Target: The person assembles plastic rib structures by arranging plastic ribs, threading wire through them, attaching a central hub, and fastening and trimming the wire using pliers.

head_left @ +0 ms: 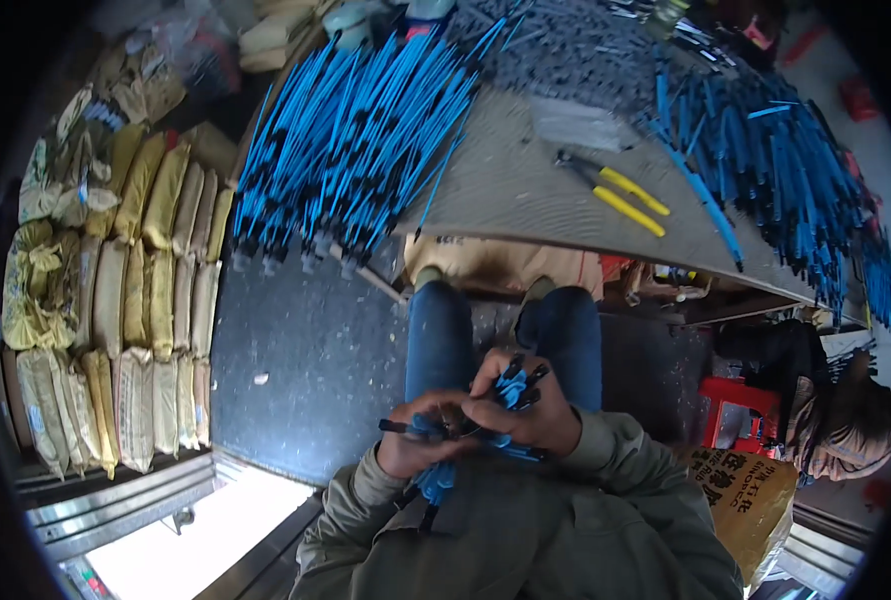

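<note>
Above my lap, my left hand and my right hand are close together with fingers curled. Between and around them is a bunch of blue strips with black ends, whose exact kind I cannot make out. Some blue and black ends hang below my left hand, and others stick out above my right fingers. The fingers hide the middle of the bunch. On the table ahead lie a large pile of long blue strips with black ends at the left and yellow-handled pliers near the middle.
More blue strips are heaped on the right of the grey table, and small dark grey parts at its back. Stacked sacks stand left. A red stool and a brown printed bag are at my right.
</note>
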`<state>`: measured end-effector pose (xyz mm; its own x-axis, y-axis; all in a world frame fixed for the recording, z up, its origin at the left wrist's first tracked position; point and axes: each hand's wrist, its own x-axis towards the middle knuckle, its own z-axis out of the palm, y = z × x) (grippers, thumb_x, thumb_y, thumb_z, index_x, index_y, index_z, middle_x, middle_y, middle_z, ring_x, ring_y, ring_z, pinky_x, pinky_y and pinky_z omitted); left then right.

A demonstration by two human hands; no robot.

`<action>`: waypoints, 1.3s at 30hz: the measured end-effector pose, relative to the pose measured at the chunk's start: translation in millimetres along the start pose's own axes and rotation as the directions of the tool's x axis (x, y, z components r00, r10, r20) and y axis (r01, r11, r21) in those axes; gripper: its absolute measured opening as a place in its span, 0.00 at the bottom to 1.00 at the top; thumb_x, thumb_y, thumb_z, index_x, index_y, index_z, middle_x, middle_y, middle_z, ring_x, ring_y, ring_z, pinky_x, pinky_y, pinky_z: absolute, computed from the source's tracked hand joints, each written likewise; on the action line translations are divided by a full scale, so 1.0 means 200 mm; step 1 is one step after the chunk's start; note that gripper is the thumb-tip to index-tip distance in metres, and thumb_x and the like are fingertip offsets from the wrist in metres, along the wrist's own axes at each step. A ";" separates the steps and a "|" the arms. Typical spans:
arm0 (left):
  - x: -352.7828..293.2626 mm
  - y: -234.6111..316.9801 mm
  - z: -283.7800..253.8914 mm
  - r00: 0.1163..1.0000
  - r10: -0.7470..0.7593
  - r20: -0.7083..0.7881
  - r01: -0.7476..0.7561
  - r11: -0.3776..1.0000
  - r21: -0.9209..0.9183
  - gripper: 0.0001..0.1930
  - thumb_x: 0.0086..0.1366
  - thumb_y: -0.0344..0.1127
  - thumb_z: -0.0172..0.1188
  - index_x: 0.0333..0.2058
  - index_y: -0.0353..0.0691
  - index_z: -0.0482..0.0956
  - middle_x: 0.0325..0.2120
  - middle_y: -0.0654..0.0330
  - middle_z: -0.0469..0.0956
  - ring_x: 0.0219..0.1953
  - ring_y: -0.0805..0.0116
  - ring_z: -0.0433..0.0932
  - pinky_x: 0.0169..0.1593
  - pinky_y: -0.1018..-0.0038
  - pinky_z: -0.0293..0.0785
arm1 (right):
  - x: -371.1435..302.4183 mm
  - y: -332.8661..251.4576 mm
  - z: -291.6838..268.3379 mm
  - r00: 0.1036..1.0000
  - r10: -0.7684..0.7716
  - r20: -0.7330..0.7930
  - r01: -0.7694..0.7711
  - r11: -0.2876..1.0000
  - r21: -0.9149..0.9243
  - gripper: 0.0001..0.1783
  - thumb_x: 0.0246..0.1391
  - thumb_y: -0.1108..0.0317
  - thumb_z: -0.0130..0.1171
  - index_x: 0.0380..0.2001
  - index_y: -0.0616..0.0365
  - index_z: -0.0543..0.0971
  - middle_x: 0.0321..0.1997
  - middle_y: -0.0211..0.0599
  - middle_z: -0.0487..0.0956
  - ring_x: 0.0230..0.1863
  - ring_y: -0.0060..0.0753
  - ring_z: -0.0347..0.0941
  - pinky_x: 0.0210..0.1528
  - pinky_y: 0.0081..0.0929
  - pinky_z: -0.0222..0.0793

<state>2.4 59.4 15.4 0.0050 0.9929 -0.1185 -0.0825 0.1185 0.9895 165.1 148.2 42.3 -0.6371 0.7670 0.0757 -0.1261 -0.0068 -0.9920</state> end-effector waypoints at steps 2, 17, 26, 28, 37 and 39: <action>0.01 0.00 0.01 0.999 -0.036 0.032 0.036 0.999 0.000 0.12 0.45 0.23 0.69 0.30 0.34 0.77 0.24 0.65 0.77 0.26 0.80 0.73 0.29 0.81 0.69 | 0.00 0.00 -0.02 0.999 0.012 -0.042 -0.012 1.000 0.001 0.09 0.44 0.73 0.63 0.24 0.59 0.70 0.24 0.28 0.72 0.28 0.13 0.67 0.29 0.18 0.63; 0.36 -0.01 -0.21 0.951 -0.255 0.176 0.303 0.881 -0.364 0.19 0.44 0.20 0.68 0.38 0.30 0.78 0.27 0.60 0.78 0.32 0.74 0.75 0.35 0.76 0.71 | 0.91 -0.25 -0.87 0.869 -0.058 0.492 0.286 0.869 -0.403 0.17 0.57 0.63 0.55 0.45 0.62 0.75 0.49 0.40 0.74 0.51 0.29 0.69 0.53 0.28 0.64; 0.42 -0.11 -0.38 0.944 -0.154 0.293 0.210 0.963 -0.171 0.18 0.44 0.21 0.69 0.38 0.28 0.80 0.25 0.57 0.79 0.28 0.72 0.75 0.33 0.77 0.69 | 1.78 -0.12 -1.61 0.974 -0.188 -0.125 -0.171 -0.250 -0.953 0.05 0.44 0.65 0.57 0.27 0.48 0.79 0.36 0.38 0.77 0.40 0.46 0.74 0.40 0.39 0.70; 0.41 -0.12 -0.38 0.940 -0.155 0.303 0.206 0.967 -0.146 0.18 0.44 0.21 0.69 0.38 0.28 0.80 0.25 0.56 0.78 0.28 0.72 0.75 0.33 0.77 0.69 | 1.80 -0.15 -1.61 0.978 -0.166 -0.125 -0.166 -0.258 -0.952 0.04 0.43 0.65 0.57 0.26 0.48 0.79 0.35 0.37 0.76 0.40 0.45 0.74 0.40 0.39 0.69; 0.17 -0.11 -0.28 0.966 -0.088 0.243 0.161 0.940 -0.301 0.17 0.42 0.24 0.70 0.35 0.27 0.79 0.22 0.55 0.76 0.25 0.69 0.73 0.30 0.73 0.68 | 1.45 -0.23 -1.49 0.928 -0.337 0.157 -0.090 -0.613 -0.785 0.06 0.38 0.68 0.58 0.25 0.46 0.78 0.34 0.32 0.71 0.42 0.34 0.71 0.40 0.39 0.65; 0.12 -0.11 -0.24 0.949 0.132 0.286 -0.075 0.977 -0.202 0.18 0.42 0.25 0.69 0.35 0.28 0.79 0.23 0.54 0.76 0.27 0.67 0.74 0.31 0.71 0.69 | 1.32 -0.32 -1.39 0.888 -0.382 0.254 -0.099 -0.700 -0.708 0.08 0.40 0.70 0.56 0.28 0.47 0.78 0.33 0.32 0.71 0.40 0.34 0.71 0.38 0.38 0.65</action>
<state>-43.0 80.6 -13.1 0.2788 0.9594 0.0417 -0.2818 0.0402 0.9586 217.5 529.2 98.3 -0.7111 0.5208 0.4724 0.6892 0.3830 0.6151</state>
